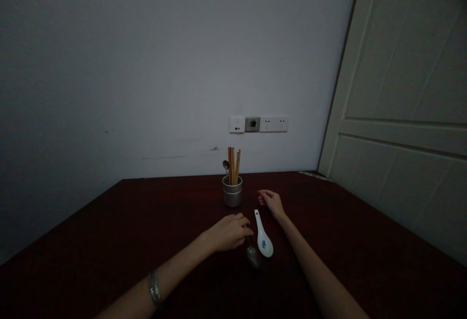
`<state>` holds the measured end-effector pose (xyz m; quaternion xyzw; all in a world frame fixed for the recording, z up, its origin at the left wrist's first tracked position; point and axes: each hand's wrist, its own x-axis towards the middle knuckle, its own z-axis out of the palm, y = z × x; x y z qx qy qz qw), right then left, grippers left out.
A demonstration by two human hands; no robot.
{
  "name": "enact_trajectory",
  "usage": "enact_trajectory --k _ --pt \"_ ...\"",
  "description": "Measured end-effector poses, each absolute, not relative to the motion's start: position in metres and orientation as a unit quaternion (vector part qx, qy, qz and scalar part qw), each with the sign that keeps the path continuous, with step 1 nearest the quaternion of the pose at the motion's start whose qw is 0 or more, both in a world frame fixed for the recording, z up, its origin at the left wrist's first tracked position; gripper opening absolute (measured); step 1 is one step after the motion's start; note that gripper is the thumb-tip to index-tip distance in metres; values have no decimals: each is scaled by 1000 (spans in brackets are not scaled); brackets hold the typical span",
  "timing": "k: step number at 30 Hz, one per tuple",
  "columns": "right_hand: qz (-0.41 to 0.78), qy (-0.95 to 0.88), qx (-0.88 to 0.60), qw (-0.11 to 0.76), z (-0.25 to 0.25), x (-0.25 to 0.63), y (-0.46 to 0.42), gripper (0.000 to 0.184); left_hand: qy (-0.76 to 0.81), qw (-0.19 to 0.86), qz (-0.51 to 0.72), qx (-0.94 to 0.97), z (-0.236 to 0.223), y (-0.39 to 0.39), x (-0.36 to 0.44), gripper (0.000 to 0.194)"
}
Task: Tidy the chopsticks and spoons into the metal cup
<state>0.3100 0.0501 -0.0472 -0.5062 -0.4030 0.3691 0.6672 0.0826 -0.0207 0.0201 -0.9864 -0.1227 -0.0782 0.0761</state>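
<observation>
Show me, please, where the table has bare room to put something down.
Bare table shows left of the metal cup, beyond the left forearm, and also between the right forearm and the pale panelling. The middle is crowded: left hand, dark spoon, white spoon and right hand sit close together.

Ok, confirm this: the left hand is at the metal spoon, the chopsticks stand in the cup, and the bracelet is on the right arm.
Not quite: the head view shows the bracelet on the left arm, not the right arm. The left hand is at the metal spoon, and the chopsticks stand in the cup.
</observation>
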Motion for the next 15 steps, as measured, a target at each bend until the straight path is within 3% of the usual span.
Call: enact_trajectory --k 15 --pt "365 -410 -511 662 -46 309 49 17 -87 109 -99 -985 5 -16 80 16"
